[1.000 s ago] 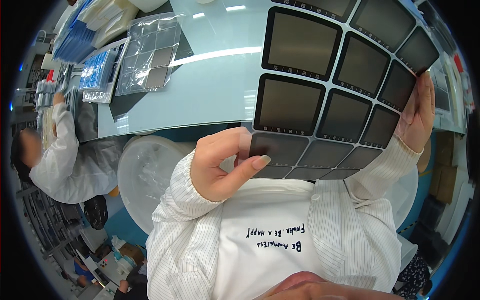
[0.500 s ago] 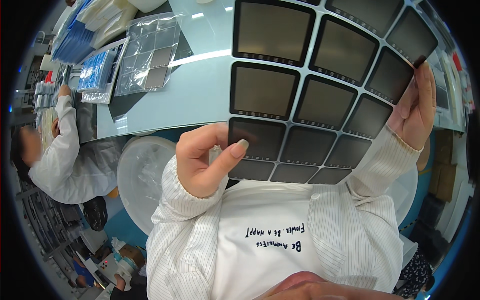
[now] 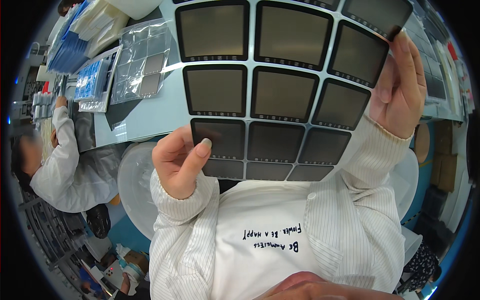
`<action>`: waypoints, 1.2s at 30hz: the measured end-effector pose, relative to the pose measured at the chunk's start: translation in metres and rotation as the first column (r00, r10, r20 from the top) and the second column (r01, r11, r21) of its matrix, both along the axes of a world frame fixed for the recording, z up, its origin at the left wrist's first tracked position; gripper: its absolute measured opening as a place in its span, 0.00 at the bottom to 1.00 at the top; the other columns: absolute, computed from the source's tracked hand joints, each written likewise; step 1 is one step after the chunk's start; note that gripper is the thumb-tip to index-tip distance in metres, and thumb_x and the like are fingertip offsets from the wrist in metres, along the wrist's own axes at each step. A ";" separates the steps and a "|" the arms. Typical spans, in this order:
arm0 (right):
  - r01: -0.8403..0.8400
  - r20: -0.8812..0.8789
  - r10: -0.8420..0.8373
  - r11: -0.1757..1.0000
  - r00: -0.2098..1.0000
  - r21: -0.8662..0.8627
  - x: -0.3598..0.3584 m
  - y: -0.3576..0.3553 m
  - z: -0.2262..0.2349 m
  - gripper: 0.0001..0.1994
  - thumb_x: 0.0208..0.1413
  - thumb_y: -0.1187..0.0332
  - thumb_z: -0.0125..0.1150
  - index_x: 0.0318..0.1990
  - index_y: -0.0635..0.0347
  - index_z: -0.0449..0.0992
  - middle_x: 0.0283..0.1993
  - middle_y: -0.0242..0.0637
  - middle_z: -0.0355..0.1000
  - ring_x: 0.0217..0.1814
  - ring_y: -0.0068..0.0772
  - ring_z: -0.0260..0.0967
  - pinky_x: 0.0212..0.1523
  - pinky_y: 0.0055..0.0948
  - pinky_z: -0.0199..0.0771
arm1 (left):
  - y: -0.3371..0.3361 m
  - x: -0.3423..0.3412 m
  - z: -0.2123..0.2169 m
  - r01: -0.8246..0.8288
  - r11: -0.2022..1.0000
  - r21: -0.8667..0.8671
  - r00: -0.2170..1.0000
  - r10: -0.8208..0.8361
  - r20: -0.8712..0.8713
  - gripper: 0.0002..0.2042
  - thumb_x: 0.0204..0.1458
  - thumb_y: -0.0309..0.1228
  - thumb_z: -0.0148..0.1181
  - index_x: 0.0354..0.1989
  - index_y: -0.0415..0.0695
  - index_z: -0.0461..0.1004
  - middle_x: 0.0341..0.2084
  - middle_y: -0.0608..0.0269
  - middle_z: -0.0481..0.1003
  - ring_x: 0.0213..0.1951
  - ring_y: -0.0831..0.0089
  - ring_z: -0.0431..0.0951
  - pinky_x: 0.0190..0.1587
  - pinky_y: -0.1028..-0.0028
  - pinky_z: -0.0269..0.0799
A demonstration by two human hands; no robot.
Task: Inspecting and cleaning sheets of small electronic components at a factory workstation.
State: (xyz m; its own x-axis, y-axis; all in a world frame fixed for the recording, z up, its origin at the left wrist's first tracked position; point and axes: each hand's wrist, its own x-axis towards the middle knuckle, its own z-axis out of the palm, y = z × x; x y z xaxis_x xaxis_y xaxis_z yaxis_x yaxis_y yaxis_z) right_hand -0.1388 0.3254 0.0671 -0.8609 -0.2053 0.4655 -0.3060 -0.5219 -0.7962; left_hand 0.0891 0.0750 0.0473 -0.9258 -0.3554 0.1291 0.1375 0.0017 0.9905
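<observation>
A thin sheet (image 3: 284,94) bearing a grid of dark, black-bordered rectangular panels is held up in front of my chest, above the table's near edge. My left hand (image 3: 181,162) pinches its lower left edge, thumb on the front face and the other fingers partly hidden behind. At the upper right edge, my right hand (image 3: 404,85) grips the sheet with the fingertips at its border. The top of the sheet runs out of view.
On the pale glass-topped table (image 3: 140,119) lie a clear pocket sheet (image 3: 137,62) with two grey panels, blue packs (image 3: 92,80) and stacked plastic sleeves (image 3: 70,50). White round tubs (image 3: 132,187) stand below the edge. A co-worker in white (image 3: 62,165) sits at the left.
Both hands and the sheet have shifted to the left. The sheet's tilt has changed slightly, and the hold of both hands stays the same.
</observation>
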 end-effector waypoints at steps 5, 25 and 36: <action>0.007 -0.033 -0.007 1.000 0.999 -0.004 0.002 -0.017 0.000 0.13 0.64 0.69 0.50 0.52 0.64 0.74 0.46 0.41 0.78 0.13 0.11 0.53 0.14 0.08 0.54 | -0.007 0.002 -0.003 -0.072 0.997 -0.010 0.997 0.072 -0.030 0.06 0.53 0.24 0.58 0.32 0.33 0.75 0.20 0.70 0.71 0.21 0.87 0.63 0.26 0.86 0.56; 0.138 0.136 -0.135 0.990 0.981 -0.013 0.018 -0.078 0.055 0.07 0.60 0.71 0.56 0.42 0.65 0.76 0.34 0.36 0.78 0.09 0.12 0.51 0.10 0.13 0.45 | -0.026 0.010 -0.011 -0.165 0.985 -0.058 0.972 0.153 -0.176 0.05 0.57 0.24 0.54 0.35 0.34 0.72 0.25 0.69 0.71 0.22 0.87 0.62 0.28 0.87 0.55; 0.139 -0.055 -0.142 0.989 0.988 -0.053 -0.005 -0.072 0.069 0.09 0.60 0.71 0.57 0.44 0.65 0.76 0.36 0.35 0.78 0.12 0.10 0.54 0.12 0.10 0.49 | -0.020 0.010 -0.005 -0.104 0.994 0.018 0.990 0.105 -0.093 0.07 0.57 0.25 0.55 0.38 0.32 0.72 0.22 0.66 0.71 0.20 0.85 0.65 0.23 0.85 0.61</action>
State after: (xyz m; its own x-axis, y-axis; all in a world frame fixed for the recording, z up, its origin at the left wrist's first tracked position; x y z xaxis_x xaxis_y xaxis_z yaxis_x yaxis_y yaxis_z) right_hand -0.1442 0.2536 0.1359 -0.8505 -0.0597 0.5227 -0.4248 -0.5081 -0.7492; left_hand 0.0994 0.0554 0.0418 -0.8675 -0.4516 0.2085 0.2300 0.0076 0.9732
